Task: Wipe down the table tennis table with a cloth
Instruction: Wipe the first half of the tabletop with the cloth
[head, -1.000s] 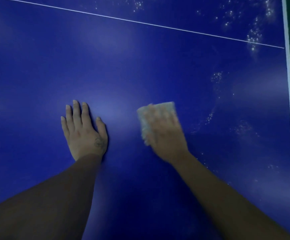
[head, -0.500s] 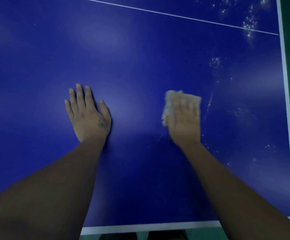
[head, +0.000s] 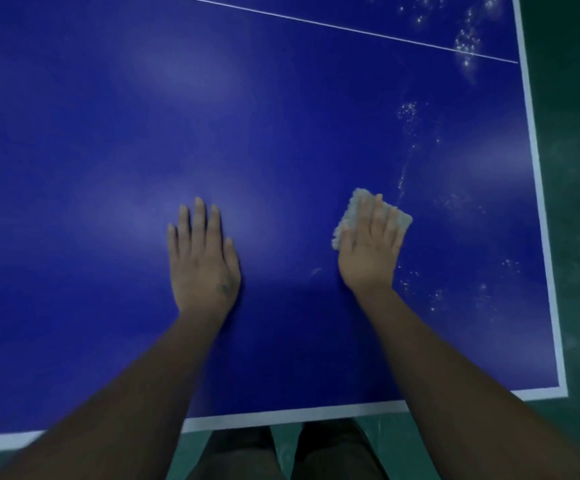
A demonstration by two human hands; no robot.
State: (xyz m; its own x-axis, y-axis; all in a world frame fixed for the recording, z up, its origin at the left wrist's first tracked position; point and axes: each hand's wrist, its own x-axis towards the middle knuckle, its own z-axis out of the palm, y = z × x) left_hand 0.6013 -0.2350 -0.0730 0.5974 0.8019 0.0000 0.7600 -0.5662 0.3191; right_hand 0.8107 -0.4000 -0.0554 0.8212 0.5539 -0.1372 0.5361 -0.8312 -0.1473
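Observation:
The blue table tennis table [head: 108, 150] fills the view, with a white border along its near and right edges. My right hand [head: 370, 249] lies flat with straight fingers on a pale folded cloth [head: 350, 211], pressing it onto the table right of centre. The cloth shows beyond my fingertips and at my thumb side. My left hand [head: 203, 261] rests flat on the bare table surface, fingers spread, about a hand's width left of the cloth. White specks and droplets [head: 467, 46] dot the table to the right of the cloth and near the far right corner.
A thin white centre line [head: 316, 23] crosses the table's far part. Green floor [head: 579, 202] lies beyond the right edge and below the near edge. My legs [head: 281, 455] stand at the near edge.
My right hand has slid the cloth to the right, toward the speckled area. The view has tipped back, bringing the table's near edge and corner into sight. My left hand stays planted.

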